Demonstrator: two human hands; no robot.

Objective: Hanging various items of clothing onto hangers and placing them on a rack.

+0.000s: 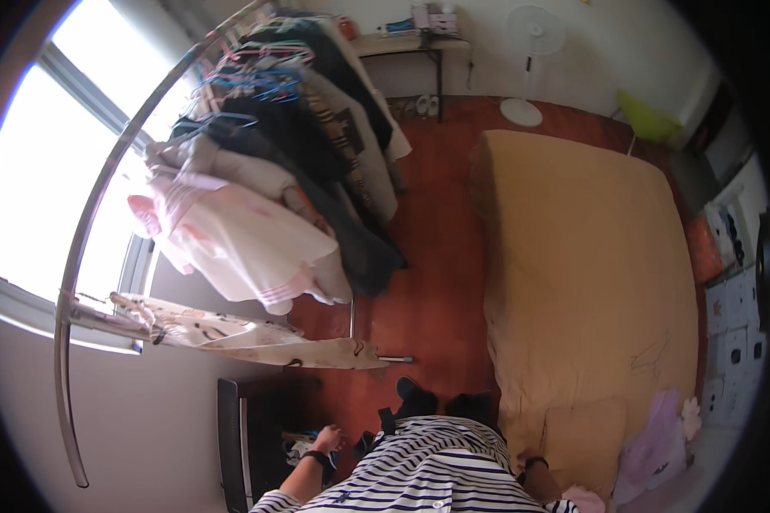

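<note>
My left hand (329, 440) hangs low at my left side, over the edge of a black cabinet, with loosely curled fingers and nothing visible in it. On the other side my right hand (527, 458) is beside the bed (590, 243), partly hidden by its wrist and a black band; its fingers are hard to make out. A metal clothes rack (82, 256) stands ahead to the left, hung with clothes on hangers. A pale pink and white garment (244, 237) hangs nearest. Patterned cream cloth (295, 353) hangs from the rack's near end. A thin wire hanger (651, 358) lies on the bed.
The dark cabinet (230, 442) stands by the left wall. At the far wall are a table (385, 46), shoes (427, 106) and a white standing fan (521, 112). A purple cushion (651, 449) lies at the bed's near right corner, with white boxes (735, 320) beyond the bed.
</note>
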